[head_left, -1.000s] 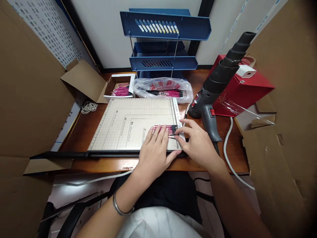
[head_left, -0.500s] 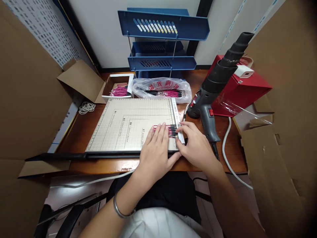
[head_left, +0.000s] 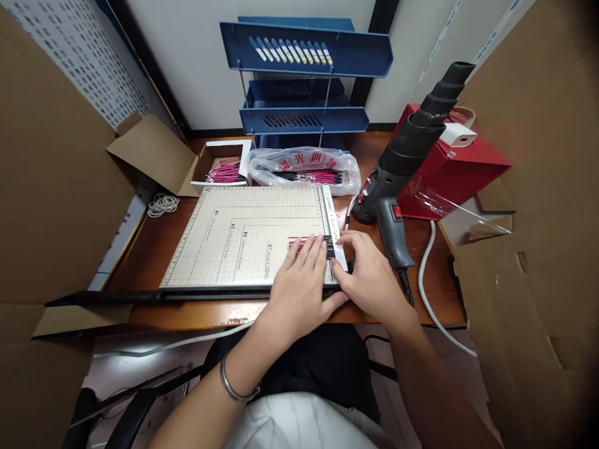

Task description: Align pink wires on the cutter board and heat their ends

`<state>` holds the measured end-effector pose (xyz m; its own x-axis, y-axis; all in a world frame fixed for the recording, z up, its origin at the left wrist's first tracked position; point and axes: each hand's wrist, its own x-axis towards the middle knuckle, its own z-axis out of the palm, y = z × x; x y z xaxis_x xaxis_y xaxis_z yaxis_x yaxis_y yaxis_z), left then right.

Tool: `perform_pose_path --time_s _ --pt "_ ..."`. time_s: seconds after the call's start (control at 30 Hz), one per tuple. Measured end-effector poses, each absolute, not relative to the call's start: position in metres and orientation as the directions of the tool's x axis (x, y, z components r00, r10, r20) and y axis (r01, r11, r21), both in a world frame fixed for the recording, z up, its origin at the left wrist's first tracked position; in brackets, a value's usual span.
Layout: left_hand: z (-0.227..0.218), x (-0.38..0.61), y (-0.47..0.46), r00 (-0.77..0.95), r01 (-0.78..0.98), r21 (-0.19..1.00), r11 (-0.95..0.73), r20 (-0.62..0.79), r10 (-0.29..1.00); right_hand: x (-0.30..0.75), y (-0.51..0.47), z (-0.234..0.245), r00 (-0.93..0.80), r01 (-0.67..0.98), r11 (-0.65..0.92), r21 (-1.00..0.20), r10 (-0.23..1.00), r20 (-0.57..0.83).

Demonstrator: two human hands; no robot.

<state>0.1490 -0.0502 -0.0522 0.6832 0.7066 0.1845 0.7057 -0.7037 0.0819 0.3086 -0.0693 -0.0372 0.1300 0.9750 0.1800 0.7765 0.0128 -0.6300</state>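
Observation:
A beige paper cutter board [head_left: 243, 224] with a printed grid lies on the wooden desk. A row of thin pink wires with black ends [head_left: 299, 242] rests on its right part. My left hand [head_left: 299, 284] lies flat on these wires with fingers stretched out. My right hand [head_left: 369, 274] sits at the board's right edge, its fingertips touching the white ruler strip [head_left: 334, 221] and the wires' black ends. The cutter's black arm [head_left: 154, 294] runs along the front edge.
A grey heat gun [head_left: 402, 168] stands right of the board, its white cable [head_left: 428, 280] trailing off the desk. Behind are a plastic bag of wires [head_left: 304, 168], a small box of pink wires [head_left: 224, 168], blue trays [head_left: 304, 112], a red box [head_left: 449, 168]. Rubber bands [head_left: 161, 202] lie left. Cardboard walls stand on both sides.
My left hand slid a little to the right over the wires, covering more of them. My right hand drew slightly closer to the ruler strip.

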Motion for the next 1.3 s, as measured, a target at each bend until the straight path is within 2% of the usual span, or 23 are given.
perform_pose_path --time_s 0.13,0.27,0.5,0.6,0.8,1.03,1.3 --pt "-0.043 0.144 -0.042 0.715 0.676 0.108 -0.729 0.144 0.684 0.31 -0.069 -0.039 0.129 0.771 0.013 -0.636 0.976 0.176" --pt "-0.032 0.143 -0.027 0.681 0.715 0.105 -0.691 0.116 0.723 0.311 -0.07 -0.041 0.121 0.774 0.032 -0.632 0.973 0.197" --pt "-0.036 0.159 -0.02 0.722 0.678 0.139 -0.721 0.057 0.69 0.312 -0.07 -0.043 0.127 0.767 0.024 -0.642 0.974 0.188" --pt "-0.035 0.154 -0.023 0.721 0.672 0.149 -0.725 0.088 0.687 0.313 -0.071 -0.044 0.123 0.768 0.029 -0.639 0.974 0.192" --pt "-0.039 0.135 -0.033 0.63 0.749 0.079 -0.658 0.222 0.744 0.304 -0.061 -0.04 0.16 0.815 0.032 -0.579 0.948 0.276" --pt "-0.051 0.137 -0.034 0.651 0.744 0.041 -0.667 0.181 0.737 0.29 -0.042 -0.046 0.173 0.851 -0.077 -0.519 0.975 0.14" --pt "-0.052 0.141 -0.035 0.63 0.762 0.064 -0.644 0.158 0.761 0.284 -0.048 -0.048 0.241 0.84 -0.139 -0.525 0.962 0.13"
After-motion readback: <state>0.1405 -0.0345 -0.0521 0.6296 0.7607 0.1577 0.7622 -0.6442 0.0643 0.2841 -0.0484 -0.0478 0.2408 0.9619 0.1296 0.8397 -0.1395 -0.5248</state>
